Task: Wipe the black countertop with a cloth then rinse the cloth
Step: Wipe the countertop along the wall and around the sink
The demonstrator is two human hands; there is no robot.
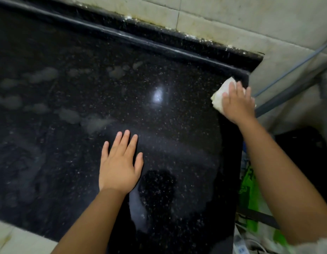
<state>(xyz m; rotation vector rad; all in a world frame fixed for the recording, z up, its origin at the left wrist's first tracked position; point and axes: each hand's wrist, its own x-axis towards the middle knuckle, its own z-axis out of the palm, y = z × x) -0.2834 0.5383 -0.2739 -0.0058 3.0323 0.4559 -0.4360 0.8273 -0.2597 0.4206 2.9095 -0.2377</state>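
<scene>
Nearest us, our left hand [120, 162] lies flat on the countertop [177, 110], fingers straight and spread, holding nothing; it reads as a brace. Hands are well apart.

Farther out, at the far right corner, our right hand [236, 102] presses the cloth [220, 96] down on the stone, fingers extended over the folded wad rather than curled round it. The cloth sits just beside the raised back lip [140, 39] and at the right edge.

Surface: pale dried blotches [71, 116] across the left and middle; dull streaks near the left hand. Judgement: wiping is under way, most of the slab is not yet done, and the rinse has not begun. No sink or tap in view.

For the stroke:
- Keep the palm flat, pressure even.
- Pull from the corner leftward in overlapping passes along the lip, then work toward us.
- Lift the left hand before the cloth reaches it.
- Refold to a clean face at the blotches.

Beyond: the tiled wall [232, 19], grimy at the seam.
</scene>
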